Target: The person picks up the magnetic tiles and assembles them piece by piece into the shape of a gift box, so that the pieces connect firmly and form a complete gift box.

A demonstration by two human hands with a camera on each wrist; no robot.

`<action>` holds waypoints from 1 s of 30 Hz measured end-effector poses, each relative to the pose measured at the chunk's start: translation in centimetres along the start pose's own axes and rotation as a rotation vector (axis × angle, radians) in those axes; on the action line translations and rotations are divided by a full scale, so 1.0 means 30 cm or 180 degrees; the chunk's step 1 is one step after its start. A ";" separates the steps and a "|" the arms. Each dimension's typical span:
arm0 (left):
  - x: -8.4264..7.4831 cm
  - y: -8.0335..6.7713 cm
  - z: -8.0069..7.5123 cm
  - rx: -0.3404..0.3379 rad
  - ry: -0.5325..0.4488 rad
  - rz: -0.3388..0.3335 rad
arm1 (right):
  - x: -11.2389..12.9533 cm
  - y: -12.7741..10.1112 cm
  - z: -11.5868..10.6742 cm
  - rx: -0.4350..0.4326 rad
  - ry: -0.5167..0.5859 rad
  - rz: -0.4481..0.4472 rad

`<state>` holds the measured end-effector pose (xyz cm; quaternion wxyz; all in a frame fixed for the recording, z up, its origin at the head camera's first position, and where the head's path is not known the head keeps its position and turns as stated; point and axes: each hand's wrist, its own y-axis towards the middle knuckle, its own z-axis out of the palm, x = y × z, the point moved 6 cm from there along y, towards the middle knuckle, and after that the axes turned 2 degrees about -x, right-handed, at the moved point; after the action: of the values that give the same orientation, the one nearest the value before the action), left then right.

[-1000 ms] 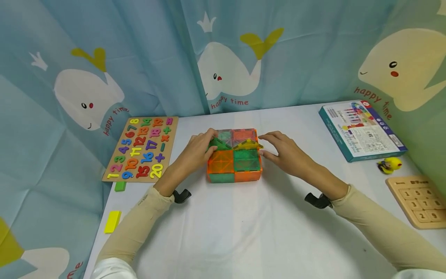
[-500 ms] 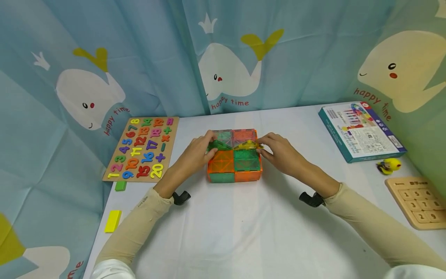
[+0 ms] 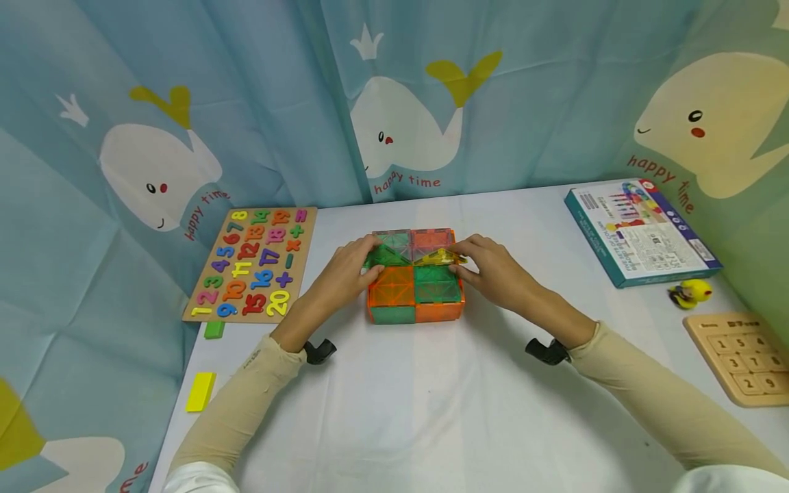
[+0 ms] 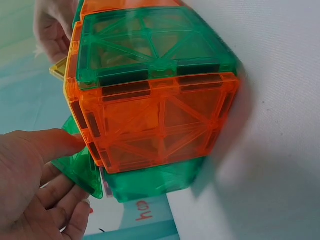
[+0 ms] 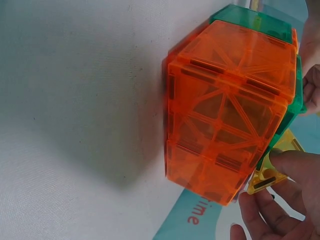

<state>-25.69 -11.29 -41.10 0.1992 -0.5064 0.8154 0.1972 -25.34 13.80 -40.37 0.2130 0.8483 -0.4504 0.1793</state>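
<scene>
A low box of see-through magnetic tiles (image 3: 394, 284) stands on the white table, with orange, green and pink squares on top. My left hand (image 3: 345, 270) pinches a green triangular tile (image 4: 82, 167) at the box's top left, thumb on the near face and fingers behind. On the other side my right hand (image 3: 499, 274) pinches a yellow triangular tile (image 5: 275, 162) between thumb and fingers. Both triangles lean up from the middle seam of the top, their inner corners close together. Whether their lower edges touch the box is hard to tell.
A number puzzle board (image 3: 249, 263) lies at the left, near a green block (image 3: 214, 330) and a yellow block (image 3: 200, 392). At the right are a teal-edged flat box (image 3: 641, 233), a small yellow figure (image 3: 690, 293) and a wooden number board (image 3: 742, 356).
My right hand has moved a little to the left and taken hold of the yellow triangular tile. The left hand keeps its grip on the green one, now slightly lower.
</scene>
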 end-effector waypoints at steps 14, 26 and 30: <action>0.010 -0.021 -0.006 -0.0109 0.0011 0.0078 | 0.000 0.003 0.006 -0.0077 0.0054 -0.0072; 0.015 -0.026 -0.005 -0.0128 0.0023 0.0047 | 0.002 0.005 0.005 -0.0086 0.0080 -0.0059; 0.026 -0.029 -0.007 -0.0145 -0.0005 0.0032 | -0.006 -0.004 -0.005 -0.0060 0.0076 0.0020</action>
<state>-25.23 -12.35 -41.43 0.1872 -0.5065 0.8131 0.2172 -25.36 14.07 -40.36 0.2258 0.8426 -0.4522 0.1857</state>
